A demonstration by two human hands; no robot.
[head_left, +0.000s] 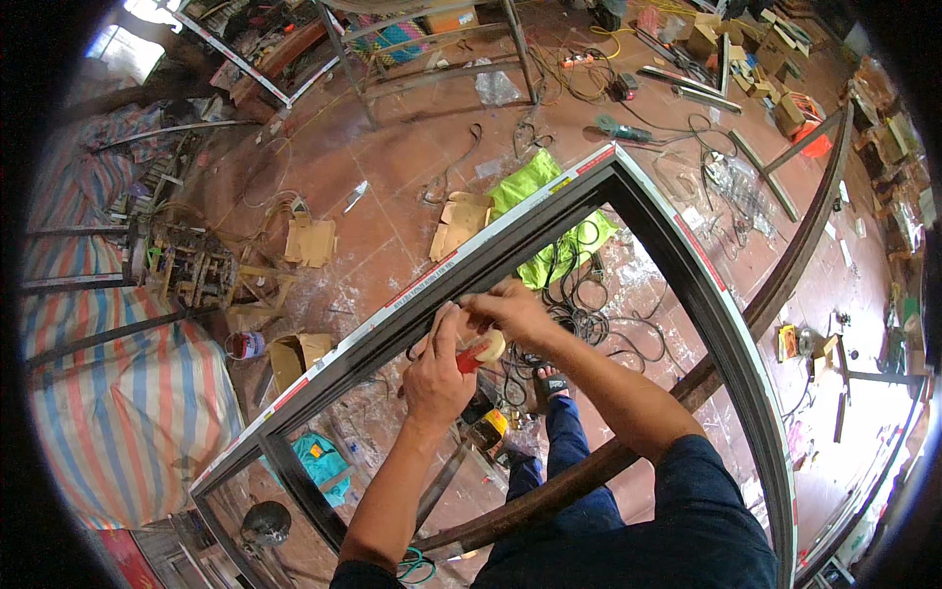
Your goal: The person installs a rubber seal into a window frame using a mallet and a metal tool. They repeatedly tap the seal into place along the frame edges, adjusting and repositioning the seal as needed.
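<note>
A large dark metal window frame [422,316], with white and red protective film along its outer edges, lies across in front of me. At its long far-left bar, my left hand [437,383] is closed around a red tool with a rounded cream end [483,351]; its exact kind does not show. My right hand [520,316] meets the left fingertips at the inner side of that bar. Its fingers are pinched together, and whatever they hold is hidden. A dark crossbar [304,491] divides the frame at lower left.
A thick brown beam [579,471] runs beneath the frame. Tangled black cables [579,319] and a yellow-and-black power tool [486,429] lie on the floor near my feet. Green sheeting [528,182], cardboard [459,224] and an angle grinder [623,130] lie beyond. Striped sheeting [128,393] covers something at left.
</note>
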